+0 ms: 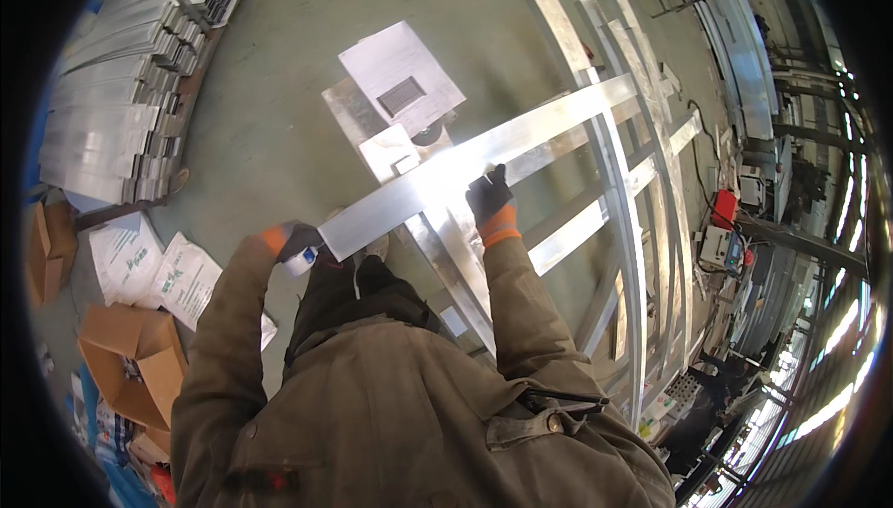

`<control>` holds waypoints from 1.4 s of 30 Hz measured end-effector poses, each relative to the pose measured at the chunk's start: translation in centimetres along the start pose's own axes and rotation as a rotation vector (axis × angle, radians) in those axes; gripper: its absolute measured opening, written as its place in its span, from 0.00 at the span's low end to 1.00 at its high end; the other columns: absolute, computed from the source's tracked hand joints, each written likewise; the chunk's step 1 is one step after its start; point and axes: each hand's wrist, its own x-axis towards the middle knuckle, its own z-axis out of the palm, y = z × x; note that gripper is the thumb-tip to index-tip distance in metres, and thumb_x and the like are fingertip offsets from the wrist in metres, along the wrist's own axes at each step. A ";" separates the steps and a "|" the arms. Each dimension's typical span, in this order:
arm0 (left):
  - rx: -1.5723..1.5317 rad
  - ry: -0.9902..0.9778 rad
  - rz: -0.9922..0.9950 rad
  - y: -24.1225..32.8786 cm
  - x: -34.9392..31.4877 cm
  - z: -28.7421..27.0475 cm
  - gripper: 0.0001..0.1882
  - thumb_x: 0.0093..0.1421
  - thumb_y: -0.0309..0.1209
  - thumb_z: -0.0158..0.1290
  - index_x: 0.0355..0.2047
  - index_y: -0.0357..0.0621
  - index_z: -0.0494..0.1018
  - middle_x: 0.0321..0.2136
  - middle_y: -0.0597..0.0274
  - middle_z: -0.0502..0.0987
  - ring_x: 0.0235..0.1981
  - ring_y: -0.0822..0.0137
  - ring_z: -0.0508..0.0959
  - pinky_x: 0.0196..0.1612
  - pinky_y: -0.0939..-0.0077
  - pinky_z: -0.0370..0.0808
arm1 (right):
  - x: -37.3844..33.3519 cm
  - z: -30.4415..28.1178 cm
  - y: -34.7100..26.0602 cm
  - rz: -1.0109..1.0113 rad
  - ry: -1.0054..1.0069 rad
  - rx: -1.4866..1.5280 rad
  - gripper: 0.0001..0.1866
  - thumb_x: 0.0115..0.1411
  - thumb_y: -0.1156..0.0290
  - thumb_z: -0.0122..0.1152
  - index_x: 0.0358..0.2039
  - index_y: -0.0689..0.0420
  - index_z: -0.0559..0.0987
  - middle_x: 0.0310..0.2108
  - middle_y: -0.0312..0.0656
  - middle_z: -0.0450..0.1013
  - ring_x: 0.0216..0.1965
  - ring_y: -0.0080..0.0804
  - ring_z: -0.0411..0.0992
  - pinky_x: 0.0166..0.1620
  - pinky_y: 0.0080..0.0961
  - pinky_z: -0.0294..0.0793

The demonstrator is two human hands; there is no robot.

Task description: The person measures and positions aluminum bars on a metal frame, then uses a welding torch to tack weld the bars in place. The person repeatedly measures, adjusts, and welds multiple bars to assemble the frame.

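Observation:
A long, shiny aluminium bar (pixel 372 215) runs from just before me up to the right, with bright glare near its middle. At its near left end is my left hand (pixel 299 236), in a dark glove with an orange cuff. That hand is closed on a small white-and-blue rounded object (pixel 302 260), whose kind I cannot tell. My right hand (pixel 489 195), gloved the same way, is at the bar's near edge, right of the glare. Its fingers are curled; what they hold, if anything, is hidden.
Beneath and right of the bar stands a frame of crossing metal bars (pixel 619 178). Beyond the bar sits a machine with a pale flat cover (pixel 405 71). Stacked metal profiles (pixel 112 127), white sacks (pixel 186 280) and an open cardboard box (pixel 135 345) lie left. Red-and-white equipment (pixel 721 229) stands right.

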 end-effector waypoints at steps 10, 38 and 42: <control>0.041 -0.004 0.099 0.2 -1.5 0.9 0.22 0.69 0.48 0.52 0.48 0.45 0.85 0.40 0.57 0.87 0.37 0.62 0.83 0.44 0.66 0.78 | -17.9 2.3 6.1 -0.171 -0.298 -0.743 0.12 0.73 0.64 0.56 0.44 0.60 0.81 0.35 0.34 0.77 0.34 0.26 0.74 0.40 0.27 0.74; 0.505 0.258 0.449 -19.7 -15.5 8.5 0.09 0.61 0.34 0.59 0.37 0.49 0.86 0.39 0.53 0.85 0.40 0.52 0.87 0.44 0.61 0.82 | -20.3 10.3 16.4 0.528 -0.605 -0.323 0.11 0.75 0.63 0.57 0.46 0.57 0.80 0.33 0.35 0.77 0.31 0.26 0.74 0.34 0.27 0.76; 0.489 0.226 0.286 -18.2 -12.8 7.1 0.11 0.59 0.36 0.59 0.38 0.50 0.87 0.39 0.53 0.86 0.41 0.50 0.87 0.45 0.58 0.83 | -18.5 8.0 10.0 -0.256 -0.902 -0.949 0.11 0.75 0.63 0.57 0.48 0.56 0.81 0.34 0.33 0.77 0.30 0.21 0.73 0.32 0.23 0.74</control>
